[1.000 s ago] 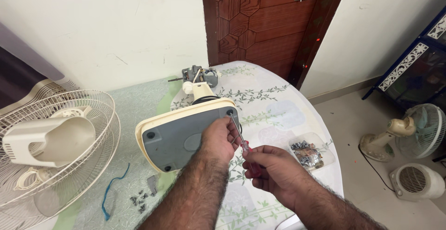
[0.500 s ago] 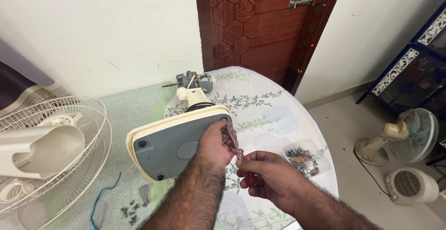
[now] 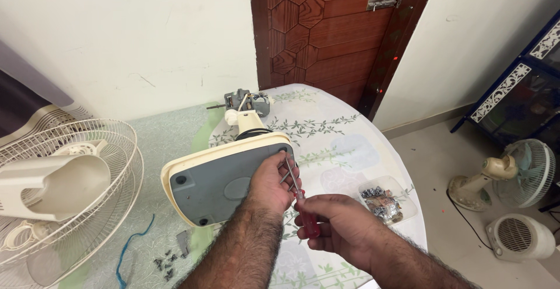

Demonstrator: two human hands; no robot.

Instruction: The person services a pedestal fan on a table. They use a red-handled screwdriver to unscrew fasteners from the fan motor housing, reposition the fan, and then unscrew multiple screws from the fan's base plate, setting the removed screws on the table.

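Round table (image 3: 350,143) with a leaf-print cloth carries everything. Wire fan guard (image 3: 87,149) lies at its left edge, holding a cream plastic housing (image 3: 58,187). Fan base (image 3: 224,175), cream rim with grey underside, is tipped up mid-table, underside toward the camera; its neck leads back to the bare motor (image 3: 245,102) at the far edge. Left hand (image 3: 271,184) is closed over the base's right edge, fingers curled around it. Right hand (image 3: 338,227) is closed around a red-handled screwdriver (image 3: 300,204), shaft angled up to the base edge beside the left fingers. Clear plastic tray (image 3: 405,198) at right holds a pile of small dark metal parts (image 3: 379,201). Loose dark screws (image 3: 166,263) and a blue wire (image 3: 131,248) lie lower left. Versus half a second ago: same grips on base and screwdriver, base tilt unchanged, only the view has shifted slightly.
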